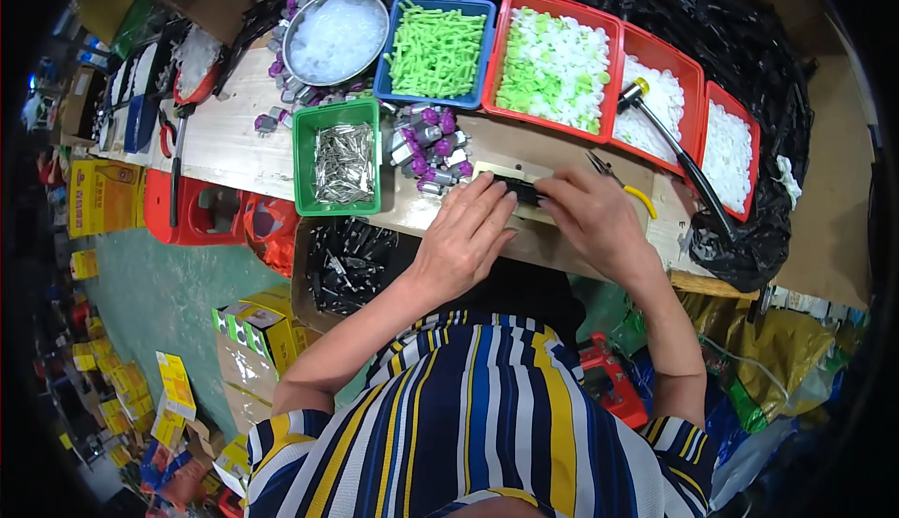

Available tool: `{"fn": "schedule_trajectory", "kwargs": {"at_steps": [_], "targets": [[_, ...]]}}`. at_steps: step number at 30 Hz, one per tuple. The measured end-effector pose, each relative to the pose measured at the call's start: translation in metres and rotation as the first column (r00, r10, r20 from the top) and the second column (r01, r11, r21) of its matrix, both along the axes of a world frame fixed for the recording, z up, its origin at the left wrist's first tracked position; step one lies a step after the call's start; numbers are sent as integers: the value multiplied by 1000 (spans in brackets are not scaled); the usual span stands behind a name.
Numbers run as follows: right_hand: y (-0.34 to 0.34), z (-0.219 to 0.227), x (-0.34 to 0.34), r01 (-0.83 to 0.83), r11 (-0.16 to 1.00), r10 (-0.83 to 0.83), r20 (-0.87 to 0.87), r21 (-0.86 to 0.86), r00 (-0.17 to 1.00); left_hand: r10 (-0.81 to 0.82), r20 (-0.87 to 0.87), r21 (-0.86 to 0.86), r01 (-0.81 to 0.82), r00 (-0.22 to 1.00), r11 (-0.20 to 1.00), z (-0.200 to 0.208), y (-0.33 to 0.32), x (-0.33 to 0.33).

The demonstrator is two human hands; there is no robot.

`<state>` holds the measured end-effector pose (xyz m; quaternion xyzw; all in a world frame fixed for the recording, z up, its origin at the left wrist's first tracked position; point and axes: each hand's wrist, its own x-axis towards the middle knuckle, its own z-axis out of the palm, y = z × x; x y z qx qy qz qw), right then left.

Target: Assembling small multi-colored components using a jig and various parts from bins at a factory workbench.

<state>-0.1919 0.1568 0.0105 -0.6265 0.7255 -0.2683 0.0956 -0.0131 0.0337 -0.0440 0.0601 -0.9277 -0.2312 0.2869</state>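
Both hands meet over a small black part (521,189) lying on a pale block (506,173) at the front of the workbench (234,143). The left hand (464,237) rests its fingertips on one end, while the right hand (590,218) pinches the other. A green tray of metal pins (337,157) and a pile of purple pieces (431,148) sit just to the left.

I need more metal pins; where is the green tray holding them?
In the head view, the square green plastic tray of silver metal pins sits on the wooden bench left of the left hand, below the round metal bowl.
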Motion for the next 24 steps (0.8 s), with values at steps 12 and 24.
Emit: {"fn": "schedule_trajectory", "kwargs": {"at_steps": [12,24], "targets": [[-86,-26,53,-100,995,101,-173,16,980,128,-65,-16,-130,990,991,-3,-13,43],[-80,-1,28,-95,974,180,445,-207,877,199,-74,153,-186,977,970,11,-23,37]]}}
